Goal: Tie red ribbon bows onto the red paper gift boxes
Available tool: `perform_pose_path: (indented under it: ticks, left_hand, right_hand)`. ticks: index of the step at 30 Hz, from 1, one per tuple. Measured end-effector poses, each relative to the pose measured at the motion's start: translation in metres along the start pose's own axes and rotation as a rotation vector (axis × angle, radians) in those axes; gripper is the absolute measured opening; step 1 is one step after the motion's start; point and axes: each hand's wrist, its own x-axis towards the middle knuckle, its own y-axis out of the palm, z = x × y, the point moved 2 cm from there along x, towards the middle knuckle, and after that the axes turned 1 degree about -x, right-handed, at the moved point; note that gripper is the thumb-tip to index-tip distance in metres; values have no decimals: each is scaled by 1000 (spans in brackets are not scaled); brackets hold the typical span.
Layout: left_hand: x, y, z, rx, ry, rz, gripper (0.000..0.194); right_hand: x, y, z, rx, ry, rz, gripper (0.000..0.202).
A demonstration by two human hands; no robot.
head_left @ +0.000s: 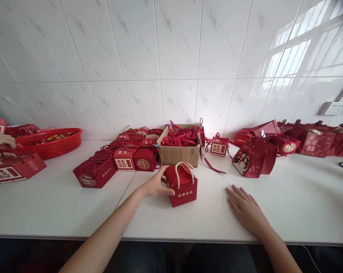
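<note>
A red gift box (185,189) with a beige rope handle and gold characters stands upright on the white table (211,223). My left hand (157,184) grips its left side, the thumb on the front face and the other fingers partly hidden behind it. Flat on the table to the right rests my right hand (246,210), palm down, fingers stretched out, holding nothing. Behind the box is a cardboard box (178,154) full of red ribbons (182,136).
Several red boxes (126,159) cluster left of the cardboard box. More red bags (249,157) stand at the right. A red basin (53,146) with sweets is at the left, near another person's hand (2,140) at a red box (18,167). A tiled wall is behind.
</note>
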Motion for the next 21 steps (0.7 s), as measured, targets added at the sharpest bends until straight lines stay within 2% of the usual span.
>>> perform_pose_path:
  ticks: [6, 9, 11, 14, 16, 18, 21]
  left_hand:
    - [11, -7, 27, 0, 65, -34, 95]
    - [10, -4, 36, 25, 86, -48, 88]
    - [9, -4, 38, 31, 106, -51, 85]
    - [8, -4, 39, 46, 125, -56, 81]
    - [7, -4, 41, 62, 130, -69, 80]
    - [7, -4, 44, 76, 134, -86, 78]
    - [9, -3, 49, 87, 144, -117, 74]
  right_hand:
    - [1, 7, -5, 72, -13, -38, 52]
    - [4, -3, 6, 221, 37, -103, 48]
    - [5, -18, 28, 446, 48, -130, 47]
    - [9, -46, 78, 790, -109, -49, 48]
    - [13, -61, 108, 881, -162, -22, 45]
    - [16, -70, 128, 911, -204, -66, 37]
    - [17, -75, 138, 966, -273, -148, 19]
